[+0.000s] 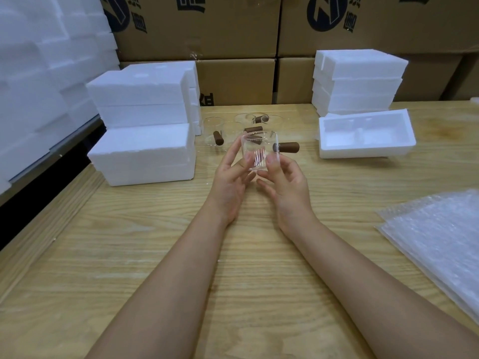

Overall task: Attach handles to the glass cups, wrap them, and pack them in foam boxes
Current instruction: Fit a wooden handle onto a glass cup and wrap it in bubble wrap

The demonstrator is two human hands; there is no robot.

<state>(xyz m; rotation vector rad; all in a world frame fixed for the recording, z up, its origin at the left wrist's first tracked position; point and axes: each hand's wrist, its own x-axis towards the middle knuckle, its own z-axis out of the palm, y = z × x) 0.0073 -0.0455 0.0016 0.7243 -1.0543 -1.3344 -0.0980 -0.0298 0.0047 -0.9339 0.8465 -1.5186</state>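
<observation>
Your glass cup (259,152) is clear, smooth and glossy, and its stub handle (286,147) is a matt brown that looks like wood. The bench (233,268) is pale wood with open grain and little sheen. The foam boxes (142,154) are white, matt and finely grainy, the bubble wrap (440,242) is shiny clear plastic, and the cartons (233,29) are dull brown cardboard.

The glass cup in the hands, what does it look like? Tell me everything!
The glass cup is clear, see-through glass with thin upright lines low on its side. A short brown handle, like a wooden peg, sticks out sideways toward the right. The cup is roughly upright, held up above the wooden table. The left hand holds its left side, and the right hand pinches its lower right edge.
</observation>
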